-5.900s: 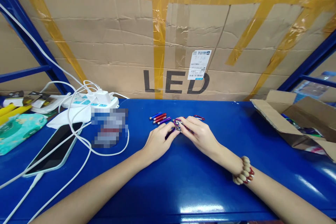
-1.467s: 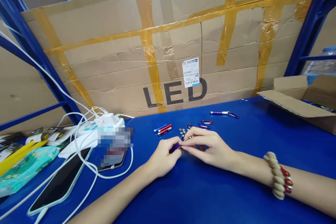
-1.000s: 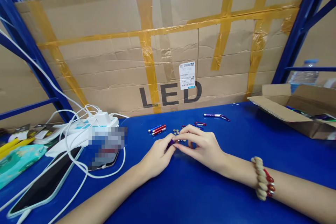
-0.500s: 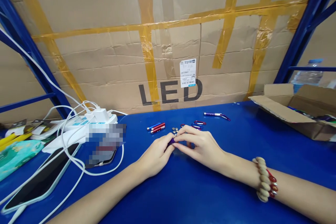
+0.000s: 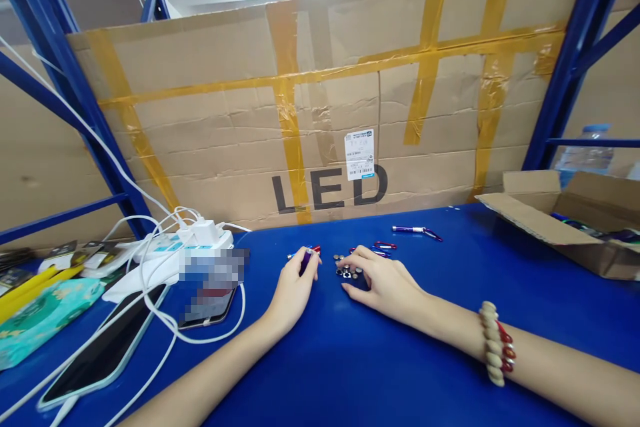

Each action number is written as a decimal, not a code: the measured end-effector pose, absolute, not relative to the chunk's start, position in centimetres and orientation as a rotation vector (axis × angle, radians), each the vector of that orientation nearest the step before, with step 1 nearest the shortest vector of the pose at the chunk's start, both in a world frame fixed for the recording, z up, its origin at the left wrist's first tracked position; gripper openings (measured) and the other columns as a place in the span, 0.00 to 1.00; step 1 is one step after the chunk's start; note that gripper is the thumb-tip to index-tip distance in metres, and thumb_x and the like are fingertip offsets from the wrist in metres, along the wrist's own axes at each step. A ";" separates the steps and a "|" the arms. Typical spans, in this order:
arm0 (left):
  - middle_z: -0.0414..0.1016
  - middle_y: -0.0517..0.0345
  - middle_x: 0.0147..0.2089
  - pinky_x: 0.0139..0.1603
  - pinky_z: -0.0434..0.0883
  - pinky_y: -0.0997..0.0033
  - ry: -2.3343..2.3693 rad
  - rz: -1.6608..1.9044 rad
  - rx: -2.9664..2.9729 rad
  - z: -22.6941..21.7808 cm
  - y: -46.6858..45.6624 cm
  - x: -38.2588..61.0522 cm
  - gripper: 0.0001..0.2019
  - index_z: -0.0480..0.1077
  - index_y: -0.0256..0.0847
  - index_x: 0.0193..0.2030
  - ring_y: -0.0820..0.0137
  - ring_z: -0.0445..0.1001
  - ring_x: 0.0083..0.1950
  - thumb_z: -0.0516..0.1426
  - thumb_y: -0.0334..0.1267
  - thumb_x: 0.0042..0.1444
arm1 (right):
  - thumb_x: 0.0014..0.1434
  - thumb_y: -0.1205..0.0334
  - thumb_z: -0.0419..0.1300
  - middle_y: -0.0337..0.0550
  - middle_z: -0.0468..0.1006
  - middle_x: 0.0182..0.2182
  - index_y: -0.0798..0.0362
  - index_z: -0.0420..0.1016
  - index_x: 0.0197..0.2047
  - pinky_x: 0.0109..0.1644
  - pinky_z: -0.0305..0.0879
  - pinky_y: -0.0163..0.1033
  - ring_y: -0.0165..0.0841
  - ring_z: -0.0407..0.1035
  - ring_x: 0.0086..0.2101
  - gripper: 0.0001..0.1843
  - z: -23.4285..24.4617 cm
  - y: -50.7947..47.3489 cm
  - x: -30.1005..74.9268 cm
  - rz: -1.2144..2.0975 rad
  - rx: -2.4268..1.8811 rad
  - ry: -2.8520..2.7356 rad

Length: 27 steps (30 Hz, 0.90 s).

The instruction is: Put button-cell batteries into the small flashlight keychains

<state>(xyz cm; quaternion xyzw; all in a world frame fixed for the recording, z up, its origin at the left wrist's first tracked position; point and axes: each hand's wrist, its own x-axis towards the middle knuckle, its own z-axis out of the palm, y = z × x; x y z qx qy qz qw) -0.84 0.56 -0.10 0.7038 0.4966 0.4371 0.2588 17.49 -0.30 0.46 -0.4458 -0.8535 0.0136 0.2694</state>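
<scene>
My left hand [image 5: 291, 288] is closed around a small purple flashlight tube [image 5: 305, 262], held upright with its end poking out above the thumb. Just to its right, my right hand [image 5: 393, 281] hovers low with thumb and fingers apart, at a group of small silver button cells [image 5: 347, 273]. Its fingertips partly cover them, and I cannot tell whether they touch any. Behind the left hand, red and blue tubes [image 5: 317, 250] are mostly hidden. Small carabiner clips [image 5: 385, 245] lie beyond the right hand. Farther back rests a purple flashlight [image 5: 407, 229] with a clip attached.
White cables and a power strip [image 5: 213, 235] crowd the left side, beside two phones, one a white-edged phone [image 5: 105, 347]. An open cardboard box [image 5: 555, 230] stands at the right. A large cardboard sheet [image 5: 230, 140] marked LED closes off the back of the blue table [image 5: 320, 373].
My hands have come apart. The left has moved slightly left with the purple tube, while the right has opened its fingers over the button cells. The camera view has tilted upward.
</scene>
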 end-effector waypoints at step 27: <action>0.69 0.54 0.36 0.56 0.54 0.59 1.135 1.287 1.738 0.4 0.8 -1.2 0.09 0.61 0.38 0.12 0.62 0.66 0.46 0.49 0.25 0.37 | 0.55 0.55 0.56 0.39 0.76 0.31 0.50 0.74 0.33 0.21 0.41 0.33 0.34 0.72 0.30 0.09 1.1 0.5 18.1 -0.374 -1.597 -2.340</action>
